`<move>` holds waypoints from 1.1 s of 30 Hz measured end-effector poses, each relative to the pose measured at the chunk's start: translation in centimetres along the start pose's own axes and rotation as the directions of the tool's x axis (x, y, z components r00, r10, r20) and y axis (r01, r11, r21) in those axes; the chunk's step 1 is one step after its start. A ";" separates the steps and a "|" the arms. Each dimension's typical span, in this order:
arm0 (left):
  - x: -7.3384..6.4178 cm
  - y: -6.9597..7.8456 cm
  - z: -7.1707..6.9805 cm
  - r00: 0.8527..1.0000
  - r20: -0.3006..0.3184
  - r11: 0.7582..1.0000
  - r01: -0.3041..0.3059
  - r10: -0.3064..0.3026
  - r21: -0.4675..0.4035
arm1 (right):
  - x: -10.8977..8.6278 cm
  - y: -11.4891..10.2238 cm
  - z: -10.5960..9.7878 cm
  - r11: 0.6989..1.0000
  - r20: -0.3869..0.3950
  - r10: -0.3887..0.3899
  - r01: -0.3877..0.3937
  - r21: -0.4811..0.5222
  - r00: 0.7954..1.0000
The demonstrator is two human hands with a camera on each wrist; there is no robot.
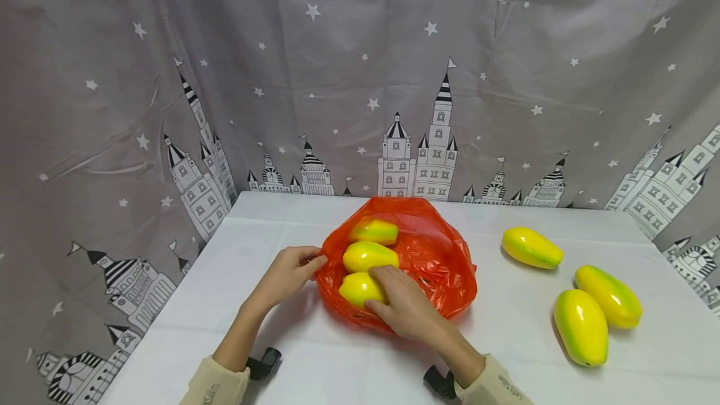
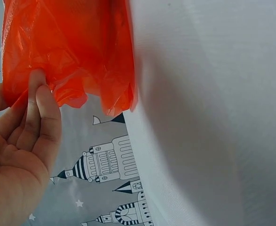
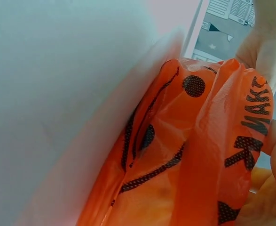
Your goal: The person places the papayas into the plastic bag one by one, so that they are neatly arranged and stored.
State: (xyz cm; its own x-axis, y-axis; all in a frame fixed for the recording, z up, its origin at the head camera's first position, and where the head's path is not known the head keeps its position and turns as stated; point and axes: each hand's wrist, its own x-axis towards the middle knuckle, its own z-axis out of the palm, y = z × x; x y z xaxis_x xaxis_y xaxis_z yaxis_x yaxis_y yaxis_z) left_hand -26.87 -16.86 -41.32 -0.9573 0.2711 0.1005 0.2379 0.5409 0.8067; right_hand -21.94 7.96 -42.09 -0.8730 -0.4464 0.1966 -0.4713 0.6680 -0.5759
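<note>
A red plastic bag (image 1: 439, 267) lies on the table with its mouth spread toward me. My left hand (image 1: 289, 274) pinches the bag's left rim; in the left wrist view the thin film (image 2: 76, 52) passes between thumb and fingers. Inside the mouth, my right hand (image 1: 407, 305) grips the nearest yellow-green papaya (image 1: 357, 289), thumb on the near side and fingers over the top. Just behind it lies a second papaya (image 1: 368, 256), and a third papaya (image 1: 374, 230) sits deeper, partly veiled by the film. Black print marks the bag's underside (image 3: 166, 179) in the right wrist view.
Three more papayas lie on the white table to the right: one papaya (image 1: 531, 247) farther back, and two side by side, a papaya (image 1: 609, 297) and a papaya (image 1: 581, 328). A grey curtain (image 1: 337, 80) printed with castles and stars hangs along the table's back and sides.
</note>
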 end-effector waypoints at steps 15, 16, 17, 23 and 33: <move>0.0 -0.1 0.0 1.000 0.007 1.000 -0.009 0.009 -0.002 | 0.2 0.1 0.0 0.999 0.018 0.039 -0.039 0.017 0.999; 0.0 -0.1 0.0 1.000 0.006 1.000 -0.007 0.007 -0.002 | 0.2 0.1 0.0 0.999 0.018 0.035 -0.036 0.016 0.999; 0.0 -0.1 0.0 1.000 0.006 1.000 -0.008 0.008 -0.002 | 0.2 0.1 0.0 0.999 0.018 0.034 -0.034 0.015 0.999; 0.0 0.0 0.0 1.000 0.002 1.000 -0.002 0.002 0.001 | 0.4 0.2 0.0 1.000 0.021 0.024 -0.024 0.013 0.999; -0.1 0.1 -0.1 1.000 -0.002 1.000 -0.007 0.007 0.000 | 0.4 0.5 0.0 1.000 0.020 0.015 -0.015 0.023 1.000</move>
State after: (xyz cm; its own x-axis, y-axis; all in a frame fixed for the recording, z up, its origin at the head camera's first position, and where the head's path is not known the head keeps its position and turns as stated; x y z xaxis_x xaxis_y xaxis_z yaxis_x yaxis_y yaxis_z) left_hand -26.76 -16.88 -41.17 -0.9557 0.2739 0.1074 0.2450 0.5390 0.8059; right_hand -22.56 8.10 -42.30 -0.8770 -0.4485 0.1721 -0.4550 0.6605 -0.5972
